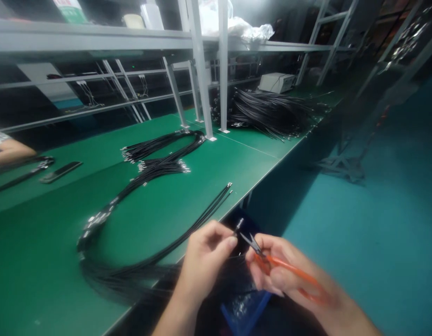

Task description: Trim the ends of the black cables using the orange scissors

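My left hand [209, 256] pinches the end of a black cable, whose silvery connector [240, 223] sticks up past the fingertips. In my right hand [279, 266] are scissors with orange handles [296, 269]. Their blades are slightly parted and point at the cable end, just right of my left fingertips. A long bundle of black cables [128, 270] curves over the green table [160, 210] and runs toward my left hand. Several cable ends with metal tips [229, 185] lie near the table edge.
A blue container [246, 310] sits below my hands. More cables [272, 112] are piled at the back by the white shelf posts [202, 70]. At far left are a phone [61, 172] and another person's arm [13, 151]. A grey box [276, 82] stands behind.
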{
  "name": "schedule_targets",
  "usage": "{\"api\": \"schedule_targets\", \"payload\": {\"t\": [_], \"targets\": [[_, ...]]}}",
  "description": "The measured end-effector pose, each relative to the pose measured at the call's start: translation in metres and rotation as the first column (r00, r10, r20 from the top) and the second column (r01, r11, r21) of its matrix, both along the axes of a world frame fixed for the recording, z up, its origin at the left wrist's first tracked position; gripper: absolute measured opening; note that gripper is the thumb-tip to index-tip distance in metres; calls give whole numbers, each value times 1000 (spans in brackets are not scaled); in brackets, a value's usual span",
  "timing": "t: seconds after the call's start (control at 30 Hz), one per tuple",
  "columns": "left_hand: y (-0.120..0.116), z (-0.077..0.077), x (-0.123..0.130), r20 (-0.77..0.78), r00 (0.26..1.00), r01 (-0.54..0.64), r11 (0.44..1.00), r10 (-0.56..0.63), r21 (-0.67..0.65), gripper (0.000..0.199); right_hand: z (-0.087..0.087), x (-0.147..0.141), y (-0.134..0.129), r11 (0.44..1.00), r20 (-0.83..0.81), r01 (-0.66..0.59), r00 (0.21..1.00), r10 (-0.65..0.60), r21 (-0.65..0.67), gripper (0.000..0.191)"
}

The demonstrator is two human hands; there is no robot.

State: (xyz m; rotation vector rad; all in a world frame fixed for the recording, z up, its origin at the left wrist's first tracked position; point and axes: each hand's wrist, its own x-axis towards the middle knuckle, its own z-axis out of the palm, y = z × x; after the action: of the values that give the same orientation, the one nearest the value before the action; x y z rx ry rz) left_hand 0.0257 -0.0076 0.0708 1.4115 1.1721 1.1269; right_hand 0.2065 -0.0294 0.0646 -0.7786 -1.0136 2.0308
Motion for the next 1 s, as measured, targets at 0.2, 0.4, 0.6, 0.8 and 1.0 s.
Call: {"api": "schedule_targets", "payload": {"t": [0.2,0.4,0.6,0.8,1.0], "targets": [[-2,1,-3,43,998,35,999,-36,38,12,-9,1,2,993,-137,-79,988,68,-82,41],[-3,-2,-3,1,999,50,992,-51,112,10,-9,1,3,993,-151,-66,987,50,-101,38],[-2,0,-2,-29,999,47,989,-43,137,10,-6,-1,7,996,-115,-42,993,33,-75,35],[0,-2,-4,8,998,56,997,-56,61,10,-3,-1,6,999,210,-10,978,19,-46,25],[8,-6,-12,295,946,184,969,-131,-162,9,-11,11,5,998,197,-53,979,44,40,35]]}}
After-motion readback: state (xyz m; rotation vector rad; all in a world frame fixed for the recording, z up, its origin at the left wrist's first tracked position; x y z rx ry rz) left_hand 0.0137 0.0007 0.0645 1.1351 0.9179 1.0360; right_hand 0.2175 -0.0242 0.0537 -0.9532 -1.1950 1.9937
